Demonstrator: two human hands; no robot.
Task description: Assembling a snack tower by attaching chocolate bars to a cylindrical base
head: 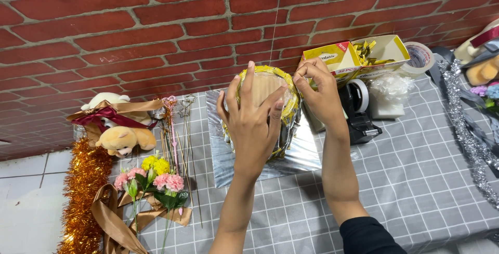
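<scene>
A round dome-shaped form ringed with gold-wrapped sweets (267, 85) stands near the middle of the grey checked tablecloth (405, 181), on a square silver foil-covered board (306, 152) whose near edge shows bare while its far edge is hidden behind the form. The left hand (251, 121) lies spread flat over the near face of the form, fingers apart and pressing against it, covering most of that side. The right hand (318, 90) is at the form's upper right rim, thumb and fingertips pinched together on the gold ring there; what exactly sits between them is too small to make out. Just right of that hand stands a black tape dispenser (358, 111), very close to the wrist, with an open yellow cardboard box of gold-wrapped sweets (358, 56) behind it against the red brick wall (156, 25). A crumpled clear plastic wrap (390, 90) and a roll of tape (420, 56) lie further right. Silver tinsel (465, 134) trails down the right edge, partly cut off. To the left, well apart from the hands, lie a plush bear with a maroon ribbon (122, 126), thin decorative sticks (176, 129), pink and yellow artificial flowers (153, 178), brown ribbon (112, 220) and orange tinsel (83, 197) at the table's left edge. The nearest stretch of cloth between the forearms lies open.
</scene>
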